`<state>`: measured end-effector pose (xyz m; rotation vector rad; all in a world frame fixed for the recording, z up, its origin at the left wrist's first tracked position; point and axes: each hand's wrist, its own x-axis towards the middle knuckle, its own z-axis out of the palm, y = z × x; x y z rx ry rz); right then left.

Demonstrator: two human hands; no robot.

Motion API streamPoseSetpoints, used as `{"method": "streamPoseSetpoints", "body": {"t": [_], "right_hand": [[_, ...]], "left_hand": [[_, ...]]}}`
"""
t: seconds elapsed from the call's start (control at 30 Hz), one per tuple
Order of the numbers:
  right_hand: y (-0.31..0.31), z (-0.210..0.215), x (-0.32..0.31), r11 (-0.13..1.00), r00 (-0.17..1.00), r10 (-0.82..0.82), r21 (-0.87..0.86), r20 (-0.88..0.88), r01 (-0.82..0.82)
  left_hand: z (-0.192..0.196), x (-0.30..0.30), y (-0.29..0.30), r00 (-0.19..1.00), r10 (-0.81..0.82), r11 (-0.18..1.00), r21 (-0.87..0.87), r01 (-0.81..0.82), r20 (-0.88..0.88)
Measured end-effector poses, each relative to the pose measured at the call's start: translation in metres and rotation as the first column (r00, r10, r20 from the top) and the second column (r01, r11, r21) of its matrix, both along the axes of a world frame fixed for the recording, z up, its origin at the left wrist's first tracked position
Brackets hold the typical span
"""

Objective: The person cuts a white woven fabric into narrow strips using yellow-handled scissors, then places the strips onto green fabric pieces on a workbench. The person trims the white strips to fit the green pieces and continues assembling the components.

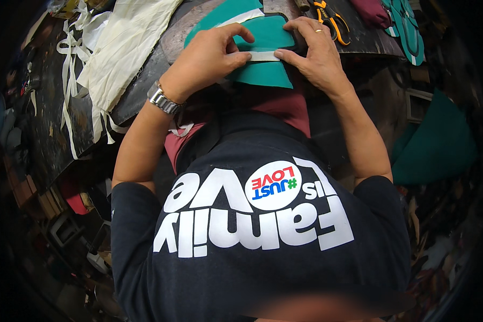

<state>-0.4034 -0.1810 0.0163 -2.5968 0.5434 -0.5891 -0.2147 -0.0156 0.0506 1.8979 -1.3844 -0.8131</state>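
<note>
No packages, signs or screens show. The one label-like thing is a round white badge (272, 185) printed on the dark shirt (252, 257), well below both grips, lettered in red, blue and green, with large white lettering around it.

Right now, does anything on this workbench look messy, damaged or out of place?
Nothing looks damaged. Both hands, left and right, press a pale strip flat across the teal piece. The only untidy spot is the cream cloth, whose loose strips trail over the bench edge. The orange scissors lie flat.
</note>
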Motion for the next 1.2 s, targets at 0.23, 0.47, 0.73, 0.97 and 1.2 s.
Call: {"method": "streamPoseSetpoints", "body": {"t": [0.23, 0.47, 0.73, 0.97, 1.2], "right_hand": [[0.004, 0.004, 0.004, 0.999, 0.997, -0.044, 0.026, -0.064, 0.046], [0.023, -0.004, 0.018, 0.996, 0.997, -0.074, -0.058, -0.010, 0.073], [0.026, -0.005, 0.016, 0.997, 0.997, -0.074, -0.009, -0.038, 0.074], [0.025, -0.007, 0.014, 0.998, 0.998, -0.064, -0.024, -0.014, 0.064], [0.028, 0.000, 0.018, 0.996, 0.998, -0.068, -0.062, -0.014, 0.067]], "left_hand": [[-0.003, -0.003, -0.003, 0.995, 0.041, 0.999, -0.004, -0.040, 0.091], [0.004, 0.001, 0.004, 0.986, 0.003, 0.997, 0.076, 0.010, -0.165], [0.011, 0.015, 0.023, 0.997, 0.010, 0.999, -0.036, -0.007, 0.083], [-0.006, 0.023, 0.022, 0.994, 0.094, 0.994, -0.066, -0.090, 0.051], [-0.015, 0.023, 0.021, 0.993, 0.091, 0.993, -0.079, -0.085, 0.072]]}}
